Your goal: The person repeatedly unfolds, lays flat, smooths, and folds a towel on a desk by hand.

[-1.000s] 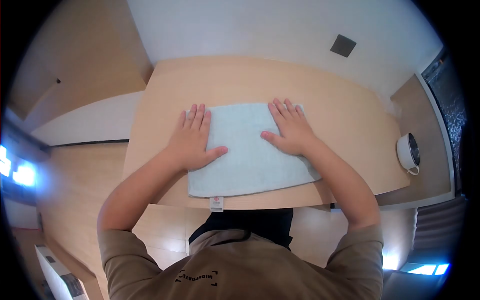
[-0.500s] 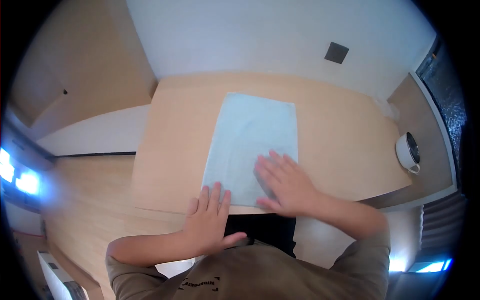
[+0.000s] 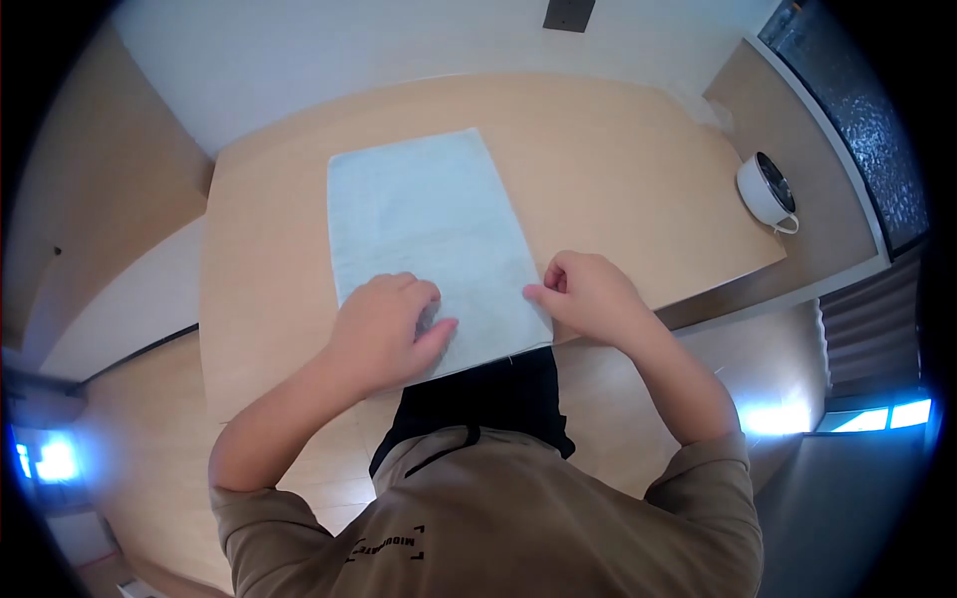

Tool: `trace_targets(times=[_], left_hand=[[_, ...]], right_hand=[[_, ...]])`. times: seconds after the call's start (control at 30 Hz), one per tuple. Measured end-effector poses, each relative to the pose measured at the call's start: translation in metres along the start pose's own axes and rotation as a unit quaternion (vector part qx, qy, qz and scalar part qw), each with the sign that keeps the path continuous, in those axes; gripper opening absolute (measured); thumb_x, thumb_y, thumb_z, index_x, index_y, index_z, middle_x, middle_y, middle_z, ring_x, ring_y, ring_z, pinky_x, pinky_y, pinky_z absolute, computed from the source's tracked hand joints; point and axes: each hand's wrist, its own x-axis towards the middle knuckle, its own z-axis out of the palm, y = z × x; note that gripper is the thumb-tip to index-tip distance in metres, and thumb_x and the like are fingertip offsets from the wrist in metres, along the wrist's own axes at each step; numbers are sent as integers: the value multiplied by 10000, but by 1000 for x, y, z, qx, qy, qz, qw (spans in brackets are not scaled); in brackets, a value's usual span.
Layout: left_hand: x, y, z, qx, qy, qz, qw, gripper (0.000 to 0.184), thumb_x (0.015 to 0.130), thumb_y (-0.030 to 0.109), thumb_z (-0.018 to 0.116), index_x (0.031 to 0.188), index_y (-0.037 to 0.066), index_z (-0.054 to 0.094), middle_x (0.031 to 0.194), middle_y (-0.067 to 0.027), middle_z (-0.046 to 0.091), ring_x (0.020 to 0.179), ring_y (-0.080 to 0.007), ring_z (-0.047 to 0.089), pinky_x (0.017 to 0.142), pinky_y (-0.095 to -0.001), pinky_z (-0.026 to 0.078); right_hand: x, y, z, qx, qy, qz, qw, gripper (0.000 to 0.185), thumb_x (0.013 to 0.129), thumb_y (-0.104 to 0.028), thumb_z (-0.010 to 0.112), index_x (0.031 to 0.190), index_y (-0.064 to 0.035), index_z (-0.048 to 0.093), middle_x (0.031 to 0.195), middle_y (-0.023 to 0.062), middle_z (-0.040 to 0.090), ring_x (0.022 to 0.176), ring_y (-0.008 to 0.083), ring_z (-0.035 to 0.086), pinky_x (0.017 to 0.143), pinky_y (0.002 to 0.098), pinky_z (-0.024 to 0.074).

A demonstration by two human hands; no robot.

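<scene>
A pale blue cloth (image 3: 429, 209) lies flat on the wooden table (image 3: 618, 149), its near edge close to the table's front edge. Over the cloth's near left corner is my left hand (image 3: 387, 331), fingers curled and thumb apart, with a gap between them and nothing visible inside. My right hand (image 3: 590, 299) is at the cloth's right edge near the front corner. Its fingers are curled in, and the thumb tip touches or nearly touches the cloth; whether it grips anything is hidden.
A white cup-like container with a handle (image 3: 766, 191) stands at the table's right end beside a raised side panel (image 3: 797, 130). The wall behind the table carries a dark square plate (image 3: 569, 14). A cabinet-like wooden surface (image 3: 110, 169) is at the left.
The cloth has turned from lying crosswise to lying lengthwise. Both hands first drew back, then moved over its near part, fingers now curled rather than spread. The camera view has shifted too.
</scene>
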Motion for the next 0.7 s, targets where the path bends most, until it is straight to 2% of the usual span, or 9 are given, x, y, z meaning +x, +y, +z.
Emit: trace_targets(times=[0.07, 0.1, 0.17, 0.2, 0.27, 0.37, 0.47, 0.57, 0.7], left_hand=[[5, -8, 3, -51, 24, -17, 998, 178, 819, 191, 726, 885, 43, 652, 815, -107, 634, 743, -274, 601, 669, -374, 481], [5, -13, 5, -77, 36, -26, 996, 164, 821, 180, 724, 863, 38, 652, 798, -106, 633, 717, -263, 598, 654, -365, 483], [7, -28, 9, -140, 75, 31, 987, 124, 834, 143, 712, 836, 35, 651, 778, -89, 630, 674, -213, 582, 625, -331, 471], [8, -34, 10, -171, 96, 58, 979, 108, 841, 124, 706, 823, 33, 650, 767, -81, 629, 653, -189, 574, 611, -314, 464], [6, -43, 10, -234, 108, 35, 965, 82, 849, 90, 695, 823, 32, 645, 757, -53, 619, 657, -149, 555, 613, -285, 449], [0, -51, 8, -306, 118, -4, 945, 82, 862, 74, 687, 816, 31, 635, 752, -23, 608, 671, -105, 535, 618, -259, 437], [-2, -51, 2, -329, 114, -50, 936, 95, 865, 78, 687, 811, 27, 629, 754, -14, 602, 680, -93, 528, 629, -255, 442], [-1, -50, -1, -314, 101, -96, 939, 101, 868, 88, 687, 818, 20, 631, 762, -22, 609, 690, -100, 540, 641, -262, 456], [-1, -58, 6, -270, 91, -99, 953, 107, 871, 102, 685, 836, 13, 636, 776, -38, 621, 708, -114, 564, 650, -277, 470]], right_hand=[[4, -5, -5, 10, -43, 12, 999, 276, 849, -265, 723, 820, 0, 648, 721, 119, 651, 658, 229, 615, 629, 341, 494], [4, -8, -5, 16, -42, 10, 999, 270, 846, -267, 707, 812, -6, 646, 729, 137, 655, 681, 261, 625, 649, 360, 503], [6, -14, -6, 28, -40, 4, 999, 259, 841, -271, 673, 796, -18, 640, 746, 174, 662, 725, 325, 646, 690, 397, 519], [7, -19, -10, 49, -31, 7, 998, 239, 840, -246, 664, 786, -16, 632, 725, 158, 654, 711, 296, 640, 678, 379, 514], [7, -29, -16, 88, -11, 14, 996, 201, 839, -197, 647, 766, -12, 614, 684, 127, 638, 682, 239, 629, 652, 343, 505], [19, -25, -11, 265, -71, 29, 961, 119, 840, -119, 620, 900, -16, 614, 727, 68, 633, 697, 153, 603, 625, 297, 482], [15, -30, -9, 397, -77, 63, 912, 276, 851, -71, 607, 1118, -10, 576, 845, 49, 645, 738, 123, 606, 620, 285, 482], [11, -12, -3, 526, -105, 124, 835, 393, 873, -63, 595, 1253, -12, 512, 955, 79, 661, 799, 149, 643, 663, 317, 528], [7, 2, 6, 498, -156, 175, 835, 350, 912, -65, 612, 1242, 0, 516, 999, 106, 680, 839, 189, 702, 717, 343, 595]])
